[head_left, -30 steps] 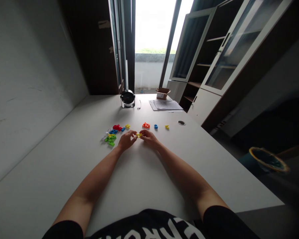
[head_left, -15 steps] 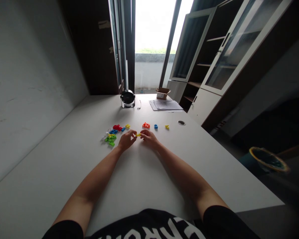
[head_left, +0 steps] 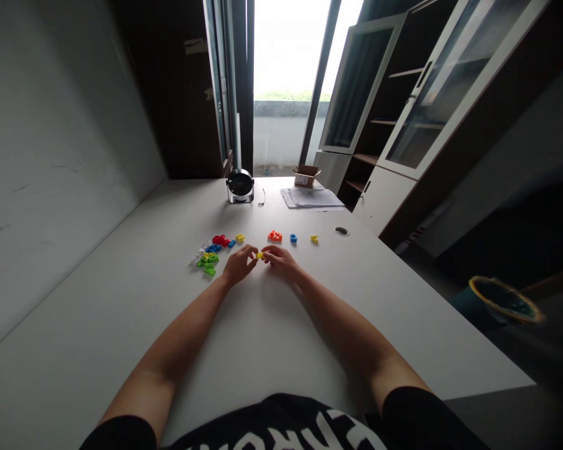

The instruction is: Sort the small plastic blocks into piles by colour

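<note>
One small yellow piece (head_left: 260, 255) is being pinched between the fingertips of the left hand (head_left: 237, 264) and the right hand (head_left: 283, 261), with green pieces (head_left: 209, 271) lying left of those fingers, an orange piece (head_left: 275, 237) just beyond them, papers (head_left: 314, 198) farther off and a cardboard box (head_left: 304, 180) farthest from them.

No complete word can be read. The black shirt (head_left: 263, 412) at the bottom bears large white letters (head_left: 328, 430) across its front; folds bend them and the lower edge of the view cuts them off, so the word cannot be made out. On the far part of the tabletop (head_left: 272, 337), the papers (head_left: 315, 198) carry faint grey print, too small to read. The box (head_left: 306, 177) behind them has a pale label on its near side, its marks likewise too small to tell.
</note>
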Motion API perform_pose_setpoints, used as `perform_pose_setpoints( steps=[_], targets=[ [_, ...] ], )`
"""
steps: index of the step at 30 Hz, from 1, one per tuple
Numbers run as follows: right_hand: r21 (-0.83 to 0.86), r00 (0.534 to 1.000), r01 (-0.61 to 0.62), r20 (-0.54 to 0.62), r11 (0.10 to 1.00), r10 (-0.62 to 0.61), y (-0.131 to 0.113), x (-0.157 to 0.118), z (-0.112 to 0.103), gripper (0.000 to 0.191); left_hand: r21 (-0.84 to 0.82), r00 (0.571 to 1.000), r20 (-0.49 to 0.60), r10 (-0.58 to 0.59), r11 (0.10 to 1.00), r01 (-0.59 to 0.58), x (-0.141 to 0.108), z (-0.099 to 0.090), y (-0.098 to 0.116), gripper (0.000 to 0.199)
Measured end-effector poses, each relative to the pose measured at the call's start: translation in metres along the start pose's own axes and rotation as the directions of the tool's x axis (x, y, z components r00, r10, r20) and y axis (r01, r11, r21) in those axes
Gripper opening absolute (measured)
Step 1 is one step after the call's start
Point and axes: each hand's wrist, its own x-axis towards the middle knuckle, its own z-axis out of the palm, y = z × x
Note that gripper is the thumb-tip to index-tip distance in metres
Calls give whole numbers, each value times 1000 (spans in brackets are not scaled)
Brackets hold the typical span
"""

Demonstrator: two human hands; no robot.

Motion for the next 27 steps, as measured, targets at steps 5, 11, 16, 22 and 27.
perform_pose_setpoints(
  steps=[5,11,16,22,27],
  targets=[
    [9,1000,4,21,1000,-4,2,0,-1,43,0,1000,11,7,1000,-7,0,1,-1,15],
    [14,1000,22,14,1000,-22,5,1,0,41,-37,1000,14,-15,999,16,-1,3,-3,24],
    [-1,999,38,-3,999,-38,3,0,1,41,-102,996,7,-93,990,93,-2,5,-7,28],
    [41,998,51,22,998,-52,4,0,2,40,-92,989,83,-124,987,131,-1,7,-9,26],
    [2,997,79,22,997,-79,11,3,0,38,-50,986,105,-128,990,134,0,7,-9,20]
  ],
)
